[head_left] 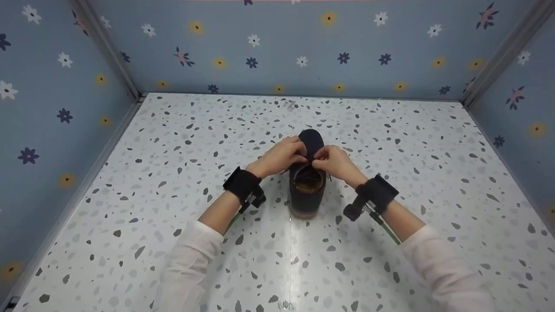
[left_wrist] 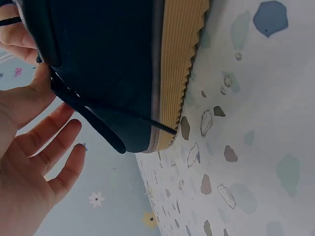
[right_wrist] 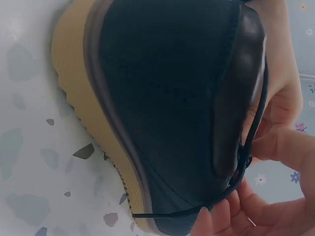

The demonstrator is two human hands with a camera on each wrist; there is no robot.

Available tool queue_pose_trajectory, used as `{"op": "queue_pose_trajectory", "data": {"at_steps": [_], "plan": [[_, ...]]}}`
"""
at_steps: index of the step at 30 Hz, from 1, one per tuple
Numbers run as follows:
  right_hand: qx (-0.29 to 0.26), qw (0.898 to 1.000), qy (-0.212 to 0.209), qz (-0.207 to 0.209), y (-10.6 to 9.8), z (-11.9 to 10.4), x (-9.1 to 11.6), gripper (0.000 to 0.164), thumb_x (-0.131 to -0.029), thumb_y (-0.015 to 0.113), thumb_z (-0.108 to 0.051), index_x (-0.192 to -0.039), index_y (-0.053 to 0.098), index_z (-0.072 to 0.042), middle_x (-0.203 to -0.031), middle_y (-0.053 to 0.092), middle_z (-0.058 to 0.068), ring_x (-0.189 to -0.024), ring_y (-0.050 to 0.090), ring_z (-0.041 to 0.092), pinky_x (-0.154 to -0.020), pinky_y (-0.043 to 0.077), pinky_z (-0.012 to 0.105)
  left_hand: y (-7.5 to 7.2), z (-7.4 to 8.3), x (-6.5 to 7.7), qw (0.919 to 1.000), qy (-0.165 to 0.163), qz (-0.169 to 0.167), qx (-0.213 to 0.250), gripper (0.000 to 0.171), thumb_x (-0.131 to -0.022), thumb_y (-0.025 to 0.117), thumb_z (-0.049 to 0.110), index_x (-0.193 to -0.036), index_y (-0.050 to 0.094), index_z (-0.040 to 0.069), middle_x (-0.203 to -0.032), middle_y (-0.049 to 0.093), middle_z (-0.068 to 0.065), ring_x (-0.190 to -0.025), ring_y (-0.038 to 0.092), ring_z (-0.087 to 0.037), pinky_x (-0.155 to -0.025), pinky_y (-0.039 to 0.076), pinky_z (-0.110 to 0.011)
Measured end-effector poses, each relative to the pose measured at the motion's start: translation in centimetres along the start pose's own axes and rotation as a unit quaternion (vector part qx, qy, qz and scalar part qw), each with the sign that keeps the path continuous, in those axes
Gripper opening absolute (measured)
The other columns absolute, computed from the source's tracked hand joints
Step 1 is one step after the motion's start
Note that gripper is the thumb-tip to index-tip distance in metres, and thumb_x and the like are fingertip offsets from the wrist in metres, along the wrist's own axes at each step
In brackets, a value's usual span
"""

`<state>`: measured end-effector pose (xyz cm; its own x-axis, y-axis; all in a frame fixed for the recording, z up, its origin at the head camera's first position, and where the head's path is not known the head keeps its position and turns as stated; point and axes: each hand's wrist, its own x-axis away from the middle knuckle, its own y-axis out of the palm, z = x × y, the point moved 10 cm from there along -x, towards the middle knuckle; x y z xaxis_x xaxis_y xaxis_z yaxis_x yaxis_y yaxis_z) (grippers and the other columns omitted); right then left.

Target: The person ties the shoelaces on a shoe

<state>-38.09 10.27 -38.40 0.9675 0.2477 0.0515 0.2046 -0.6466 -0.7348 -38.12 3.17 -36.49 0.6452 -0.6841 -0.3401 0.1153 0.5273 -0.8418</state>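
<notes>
A dark shoe (head_left: 305,201) with a tan ridged sole (left_wrist: 179,54) stands upright on the floor-like surface, its toe pointing away from me. Thumb and index finger of my left hand (head_left: 281,156) pinch the dark shoelace at the top of the shoe, the other fingers spread. In the left wrist view a lace loop (left_wrist: 106,135) and a loose lace end (left_wrist: 142,118) hang along the shoe's side. From the right, my right hand (head_left: 337,164) pinches the lace (right_wrist: 259,115) by the knot; another lace end (right_wrist: 152,215) crosses the sole. Both hands' fingertips nearly meet over the tongue.
The white speckled surface (head_left: 173,208) spreads around the shoe. Blue flowered panels (head_left: 277,47) stand at the back and both sides. Black wrist straps with small cameras (head_left: 353,211) sit on both wrists, with green cables (head_left: 388,229) running back.
</notes>
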Motion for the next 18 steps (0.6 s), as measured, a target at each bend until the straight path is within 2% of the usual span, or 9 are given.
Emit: {"op": "queue_pose_trajectory", "data": {"at_steps": [5, 9, 14, 18], "plan": [[0.001, 0.999, -0.032, -0.025, -0.3, -0.3, -0.3, 0.017, -0.062, 0.051, -0.014, -0.078, 0.053, -0.006, -0.069, 0.049, 0.003, -0.059, 0.042, 0.013, -0.046, 0.034, 0.023, 0.5, -0.7, 0.1, 0.9963, -0.048, -0.025, 0.067, 0.013, -0.069, 0.049, 0.023, -0.073, 0.047, 0.01, -0.069, 0.044, 0.005, -0.062, 0.04, -0.003, -0.054, 0.032, -0.017], [0.021, 0.995, -0.088, -0.041, -0.7, -0.9, -0.3, 0.015, -0.065, 0.051, -0.012, -0.079, 0.054, -0.009, -0.071, 0.05, 0.0, -0.058, 0.043, 0.012, -0.045, 0.034, 0.024, 0.5, -0.8, 0.2, 0.992, -0.059, -0.025, 0.109, 0.014, -0.068, 0.05, 0.022, -0.073, 0.047, 0.009, -0.066, 0.046, 0.004, -0.059, 0.042, -0.004, -0.052, 0.034, -0.017], [0.056, 0.981, -0.184, 0.008, -2.1, -2.0, 0.2, 0.01, -0.067, 0.053, -0.01, -0.076, 0.055, -0.011, -0.072, 0.05, -0.003, -0.058, 0.042, 0.007, -0.049, 0.033, 0.022, 0.4, -0.7, 0.5, 0.9883, -0.056, -0.018, 0.141, 0.019, -0.066, 0.051, 0.024, -0.076, 0.047, 0.009, -0.063, 0.048, 0.004, -0.057, 0.043, -0.004, -0.051, 0.034, -0.018], [0.053, 0.974, -0.216, 0.038, -2.6, -1.7, 0.8, 0.008, -0.065, 0.054, -0.013, -0.073, 0.056, -0.012, -0.07, 0.05, -0.004, -0.058, 0.041, 0.006, -0.051, 0.032, 0.022, 0.0, -0.2, 1.0, 0.987, -0.057, -0.017, 0.149, 0.02, -0.066, 0.052, 0.023, -0.077, 0.047, 0.006, -0.063, 0.048, 0.0, -0.056, 0.043, -0.007, -0.051, 0.034, -0.02]]}}
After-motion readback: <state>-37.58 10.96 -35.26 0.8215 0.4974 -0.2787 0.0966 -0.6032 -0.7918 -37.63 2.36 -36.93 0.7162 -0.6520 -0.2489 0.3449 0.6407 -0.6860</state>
